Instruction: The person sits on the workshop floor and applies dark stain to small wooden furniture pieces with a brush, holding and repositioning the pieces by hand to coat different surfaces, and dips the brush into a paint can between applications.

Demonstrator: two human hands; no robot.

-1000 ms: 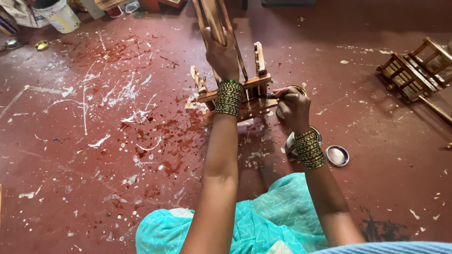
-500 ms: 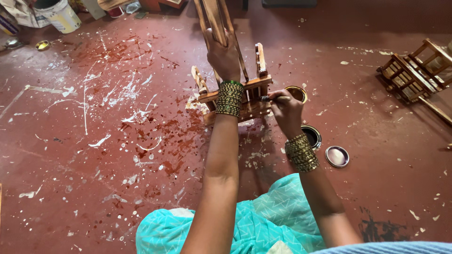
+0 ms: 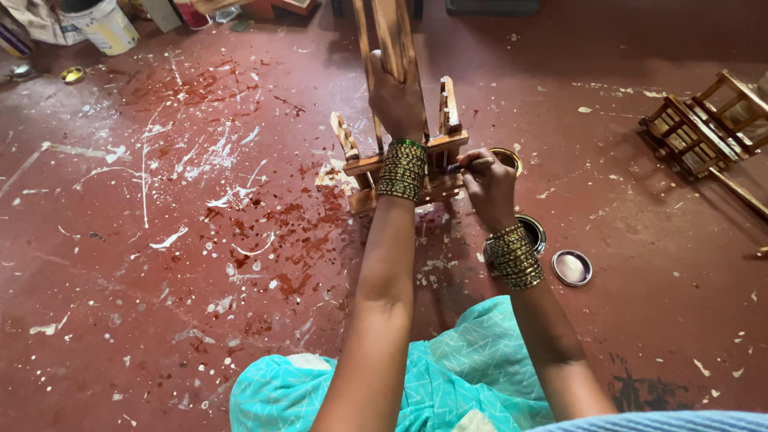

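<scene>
A woodcraft workshop — paint-spattered red floor [image 3: 184, 240], paint bucket [image 3: 100, 24], open tins [image 3: 530, 232], unfinished wooden frames [image 3: 704, 132].

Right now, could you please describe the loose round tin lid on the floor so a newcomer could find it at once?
Start at the wooden frame standing on the red floor, steadied by the left hand. Move past the right hand to the open tin behind its bangled wrist. The tin lid lies just right of it: flat, silvery, shiny.
</scene>
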